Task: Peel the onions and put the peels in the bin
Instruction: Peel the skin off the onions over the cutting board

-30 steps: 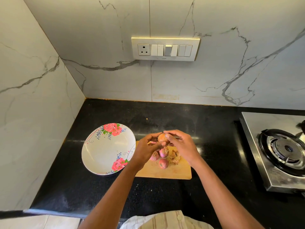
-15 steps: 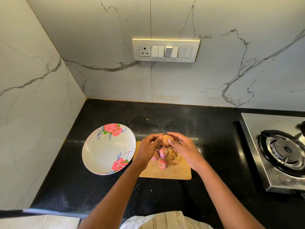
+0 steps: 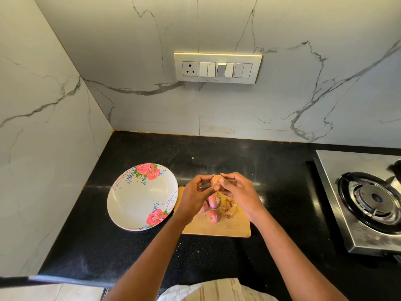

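Note:
A small onion [image 3: 215, 180] with brown skin is held up over the wooden cutting board [image 3: 230, 227]. My left hand [image 3: 195, 195] grips it from the left, and my right hand [image 3: 239, 191] pinches it from the right with the thumb on its skin. Below them on the board lie two pinkish onions [image 3: 213, 202] [image 3: 213, 216], a piece of purple skin [image 3: 204, 207] and a small heap of dry peels [image 3: 230, 208]. No bin is in view.
A white floral plate [image 3: 130, 205] lies left of the board on the black counter [image 3: 217, 155]. A steel gas stove [image 3: 366, 203] stands at the right. Marble walls close the back and left, with a switch panel [image 3: 218, 68] above.
Both hands stay together on the onion above the board; the fingers have shifted slightly around it. Nothing on the board has moved.

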A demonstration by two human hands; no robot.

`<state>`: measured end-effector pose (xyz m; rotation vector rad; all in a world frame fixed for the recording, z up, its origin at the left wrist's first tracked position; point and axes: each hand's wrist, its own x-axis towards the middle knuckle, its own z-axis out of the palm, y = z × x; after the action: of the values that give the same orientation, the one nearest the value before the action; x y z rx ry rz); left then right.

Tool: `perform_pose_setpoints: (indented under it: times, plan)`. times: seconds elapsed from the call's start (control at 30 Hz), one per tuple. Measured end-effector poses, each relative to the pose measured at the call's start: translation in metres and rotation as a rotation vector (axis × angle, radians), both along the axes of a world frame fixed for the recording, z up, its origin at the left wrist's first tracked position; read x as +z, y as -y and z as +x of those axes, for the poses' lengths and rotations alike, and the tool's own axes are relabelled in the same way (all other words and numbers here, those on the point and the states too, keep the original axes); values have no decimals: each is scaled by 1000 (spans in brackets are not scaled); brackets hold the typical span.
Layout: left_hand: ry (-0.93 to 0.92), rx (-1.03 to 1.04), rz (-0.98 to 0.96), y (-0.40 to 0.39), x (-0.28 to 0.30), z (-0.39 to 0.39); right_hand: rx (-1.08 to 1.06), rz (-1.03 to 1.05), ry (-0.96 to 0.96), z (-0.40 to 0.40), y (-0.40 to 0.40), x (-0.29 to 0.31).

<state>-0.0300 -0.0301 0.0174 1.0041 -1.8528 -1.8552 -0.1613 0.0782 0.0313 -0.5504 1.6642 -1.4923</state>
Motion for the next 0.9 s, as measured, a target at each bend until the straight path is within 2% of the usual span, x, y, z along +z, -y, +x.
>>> perform_pose_setpoints:
  times: [0.13,0.33,0.53,0.63,0.77,0.9]
  plan:
    - [-8,-53,-15,-2,1,1,-96,39,-42,3,3,-5]
    - [1,-129,1,-8,-1,7,-124,133,-139,8,1,-19]
    - [17,30,56,-8,-12,7,-59,65,-50,9,-3,-16]
    - [-42,52,133,-5,-9,7,2,14,-2,7,-6,-9]
    - [-154,63,254,-4,-1,5,38,6,-69,3,-5,-6]
    - [-141,78,213,-1,3,3,52,24,-207,-3,-4,-2]
